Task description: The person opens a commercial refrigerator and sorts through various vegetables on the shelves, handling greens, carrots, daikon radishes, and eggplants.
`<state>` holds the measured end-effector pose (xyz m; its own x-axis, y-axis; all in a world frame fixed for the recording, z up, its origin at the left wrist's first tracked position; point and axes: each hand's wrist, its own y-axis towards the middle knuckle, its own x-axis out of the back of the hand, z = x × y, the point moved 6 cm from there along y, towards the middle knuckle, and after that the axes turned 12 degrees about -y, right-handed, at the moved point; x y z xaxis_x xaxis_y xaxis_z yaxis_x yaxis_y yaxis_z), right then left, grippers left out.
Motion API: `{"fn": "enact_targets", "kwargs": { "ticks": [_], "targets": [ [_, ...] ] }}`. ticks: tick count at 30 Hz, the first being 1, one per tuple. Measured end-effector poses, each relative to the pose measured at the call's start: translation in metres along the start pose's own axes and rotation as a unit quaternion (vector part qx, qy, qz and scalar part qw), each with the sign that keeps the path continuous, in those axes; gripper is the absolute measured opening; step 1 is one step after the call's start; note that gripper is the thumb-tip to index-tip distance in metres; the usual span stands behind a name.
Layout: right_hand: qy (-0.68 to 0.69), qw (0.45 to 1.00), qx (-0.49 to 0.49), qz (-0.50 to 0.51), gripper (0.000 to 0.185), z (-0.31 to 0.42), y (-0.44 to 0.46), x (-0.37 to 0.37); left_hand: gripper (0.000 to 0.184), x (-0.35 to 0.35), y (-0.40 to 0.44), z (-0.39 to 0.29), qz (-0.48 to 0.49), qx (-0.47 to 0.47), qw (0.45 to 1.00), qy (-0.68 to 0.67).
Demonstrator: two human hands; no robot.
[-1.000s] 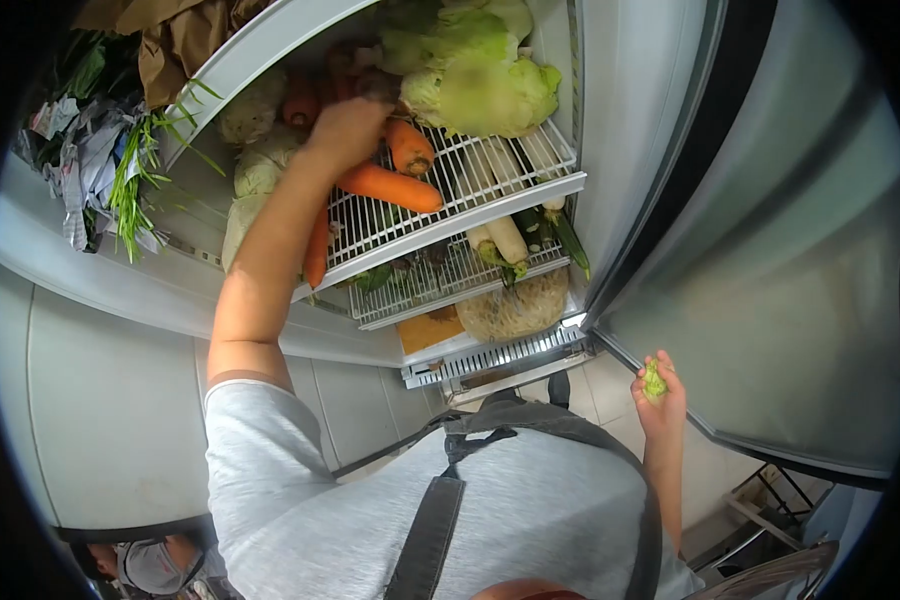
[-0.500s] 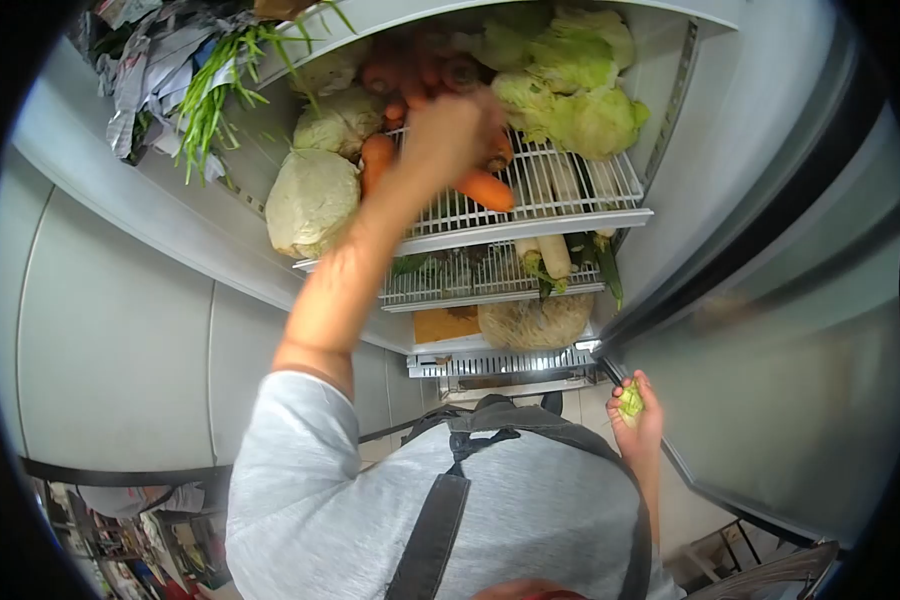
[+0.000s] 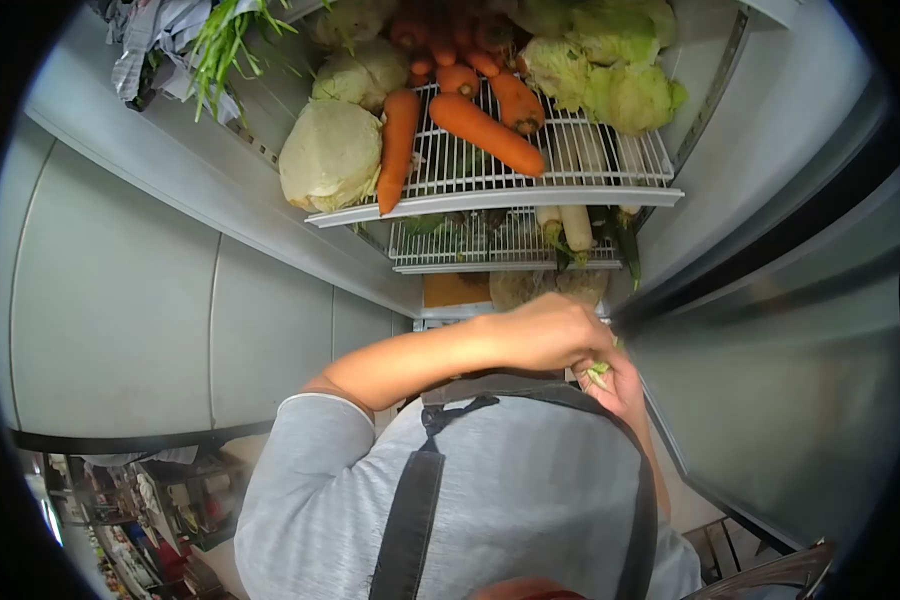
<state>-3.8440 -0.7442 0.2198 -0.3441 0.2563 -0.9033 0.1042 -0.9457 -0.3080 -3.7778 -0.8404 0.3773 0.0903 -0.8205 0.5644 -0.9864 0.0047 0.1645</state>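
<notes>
Head view: left hand [image 3: 550,332] overlaps right hand [image 3: 624,388], whose fingers curl round pale-green leafy scrap [image 3: 598,374]; left fingertips hidden, can't tell grip; orange carrots [image 3: 486,135] lie on white wire shelf [image 3: 500,205].

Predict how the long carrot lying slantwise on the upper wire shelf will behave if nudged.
The carrot is probably stiff, as it lies without visible sag on the upper wire shelf. Its rounded body may roll, and its taper could make it swing in an arc. The smooth-looking skin might slip slightly.
</notes>
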Motion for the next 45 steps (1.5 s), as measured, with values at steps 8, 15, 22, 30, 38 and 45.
{"fn": "enact_targets", "kwargs": {
  "ticks": [8,15,22,30,38,45],
  "targets": [
    [-0.034,0.996,0.077,-0.006,0.024,0.033,0.003,-0.036,0.03,0.12,-0.074,-0.041,-0.267,0.112,0.871,0.396],
    [-0.049,0.992,0.106,-0.054,0.024,0.043,0.003,-0.005,0.03,0.151,-0.135,-0.011,-0.414,0.277,0.765,0.409],
    [-0.038,0.99,0.112,-0.073,0.023,0.047,0.003,0.005,0.019,0.182,-0.106,-0.005,-0.482,0.205,0.832,0.181],
    [-0.018,0.985,0.139,-0.097,0.023,0.06,-0.007,0.01,0.022,0.229,-0.102,0.006,-0.358,0.279,0.837,0.305],
    [-0.012,0.985,0.128,-0.118,0.022,0.065,-0.01,0.02,0.026,0.214,-0.087,0.031,-0.096,0.338,0.719,0.599],
    [-0.016,0.987,0.119,-0.105,0.021,0.064,-0.001,0.02,0.027,0.205,-0.09,0.026,-0.086,0.265,0.77,0.574]
  ]
}}
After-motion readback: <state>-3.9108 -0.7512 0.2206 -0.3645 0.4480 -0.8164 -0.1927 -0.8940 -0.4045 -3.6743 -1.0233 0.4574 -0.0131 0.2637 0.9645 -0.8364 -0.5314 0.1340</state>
